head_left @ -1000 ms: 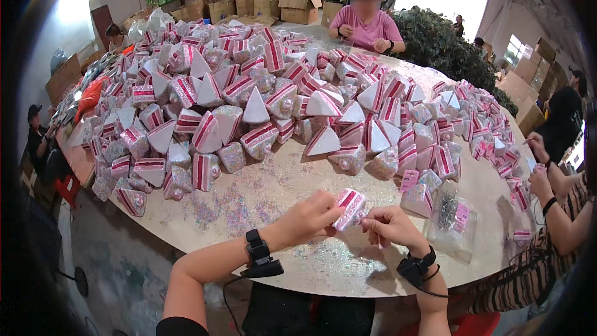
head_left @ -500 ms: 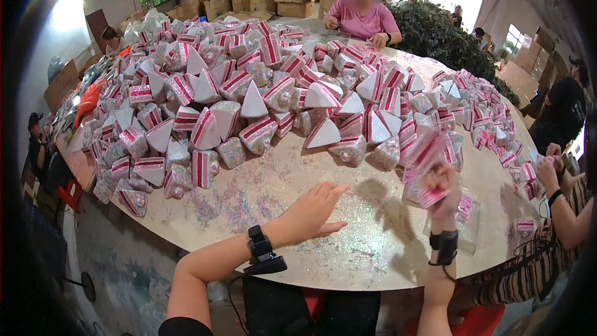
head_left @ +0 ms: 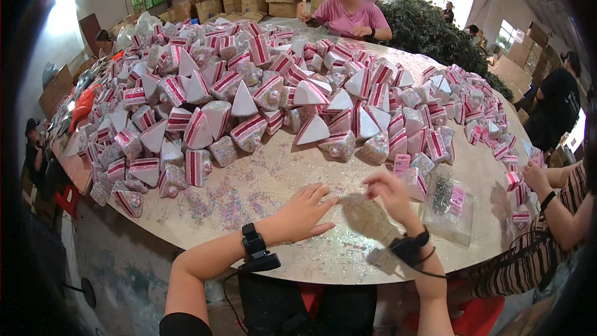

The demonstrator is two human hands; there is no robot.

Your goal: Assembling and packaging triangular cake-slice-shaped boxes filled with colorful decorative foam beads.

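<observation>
My left hand (head_left: 303,213) lies low over the glitter-strewn tabletop (head_left: 261,190), its fingers stretched and spread with nothing in them. Just to its right, my right hand (head_left: 393,198) hovers above the table with loosely bent fingers; no object shows in it. Beyond both hands rises a big heap of glittery toy cake slices (head_left: 249,134), white with pink and red stripes. Close to my right hand are one slice (head_left: 414,182) at the heap's edge and a small pink card (head_left: 402,164). A clear plastic tray (head_left: 449,231) beside it holds thin dark metal pieces and another pink card (head_left: 458,200).
A person in a pink shirt (head_left: 349,17) sits across the table. At the right, another person's hand (head_left: 536,176) works near more slices. Dark green foliage (head_left: 429,34) and cardboard boxes (head_left: 287,2) stand behind. Orange plastic (head_left: 86,101) lies at the far left.
My right hand has moved left and nearer from beside the tray, letting go of the blurred pink-and-white thing it held. My left hand has stayed nearly in place, fingers spread wider.
</observation>
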